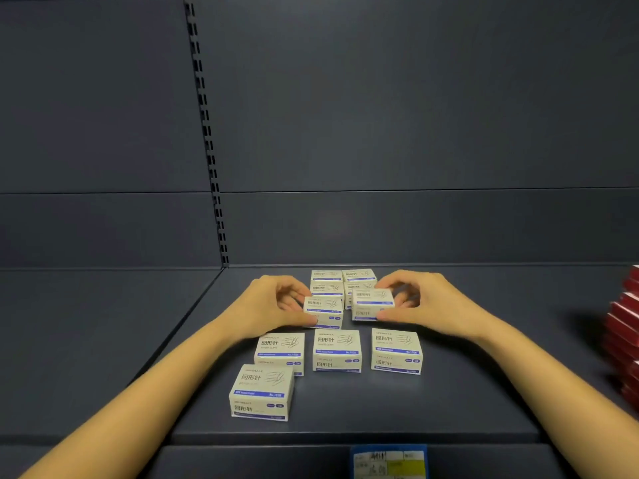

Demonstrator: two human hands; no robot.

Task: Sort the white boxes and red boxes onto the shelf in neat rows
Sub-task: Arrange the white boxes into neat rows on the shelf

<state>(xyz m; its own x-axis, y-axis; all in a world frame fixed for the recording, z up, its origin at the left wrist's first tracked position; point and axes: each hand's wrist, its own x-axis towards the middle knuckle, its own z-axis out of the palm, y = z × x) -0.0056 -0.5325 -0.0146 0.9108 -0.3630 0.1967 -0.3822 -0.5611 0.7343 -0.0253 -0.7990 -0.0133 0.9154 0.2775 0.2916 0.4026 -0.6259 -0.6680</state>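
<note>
Several white boxes with blue stripes lie on the dark shelf (449,402). My left hand (273,305) grips one white box (324,311) from its left side. My right hand (422,302) grips another white box (372,303) from its right, held slightly tilted. Behind them more white boxes (340,280) stand in two short rows against the back. In front lie three white boxes side by side (337,350), and one more white box (261,392) sits nearer the front left. A stack of red boxes (626,337) stands at the right edge, partly cut off.
The shelf's back panel (380,133) rises behind, with a slotted upright (207,133) left of centre. A neighbouring shelf (86,340) lies to the left. A blue and yellow price tag (389,461) hangs on the front edge.
</note>
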